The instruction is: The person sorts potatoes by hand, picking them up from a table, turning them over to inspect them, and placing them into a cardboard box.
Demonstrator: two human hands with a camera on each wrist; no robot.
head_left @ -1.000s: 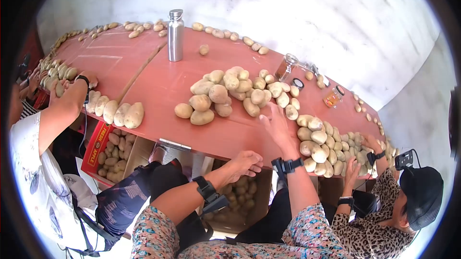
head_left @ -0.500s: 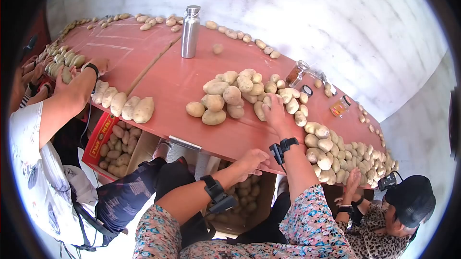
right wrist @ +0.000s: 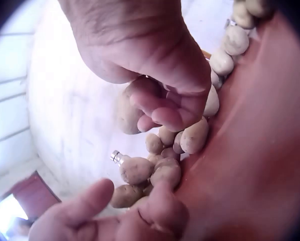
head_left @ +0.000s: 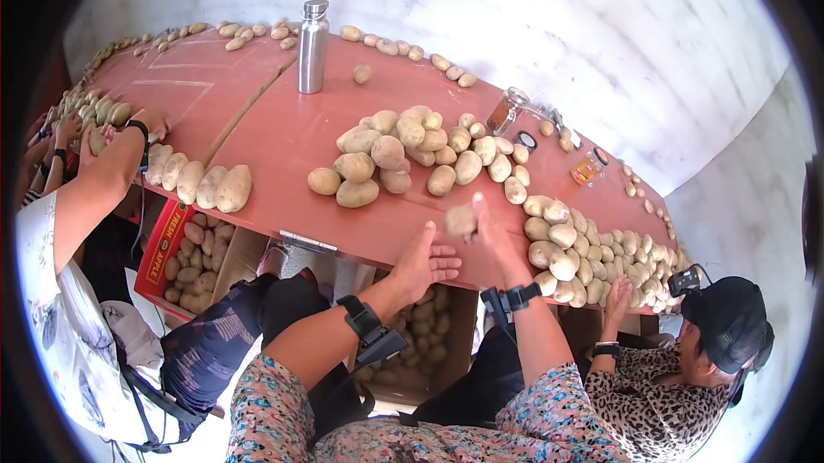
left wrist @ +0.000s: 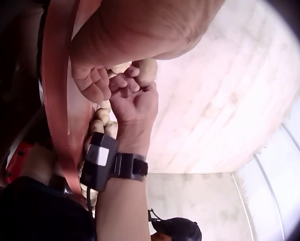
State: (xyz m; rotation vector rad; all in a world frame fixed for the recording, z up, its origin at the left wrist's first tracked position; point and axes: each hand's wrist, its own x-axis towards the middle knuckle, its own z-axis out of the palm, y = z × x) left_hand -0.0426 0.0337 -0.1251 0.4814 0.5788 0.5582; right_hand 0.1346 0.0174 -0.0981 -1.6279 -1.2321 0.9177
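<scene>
My right hand [head_left: 493, 238] grips a potato [head_left: 461, 220] above the near part of the red table [head_left: 369, 231]. In the right wrist view, its fingers curl against that potato [right wrist: 130, 111]. My left hand [head_left: 422, 264] is held at the table's front edge with its fingers extended and nothing in it, its palm turned toward the right hand. The left wrist view shows both hands close together, with the potato [left wrist: 147, 72] beyond the right fingers. Just past the hands lies a loose heap of potatoes [head_left: 388, 152].
A packed bed of potatoes [head_left: 592, 257] covers the right side, and a short row [head_left: 190, 180] lines the left edge. A steel bottle [head_left: 313, 47] and glass jars [head_left: 506, 111] stand farther back. Potato boxes [head_left: 163, 248] sit below. People work on both sides.
My right hand has taken a potato near the heap's right end and drawn it back toward me. My left hand has lifted slightly and its fingers have spread. The head view has shifted.
</scene>
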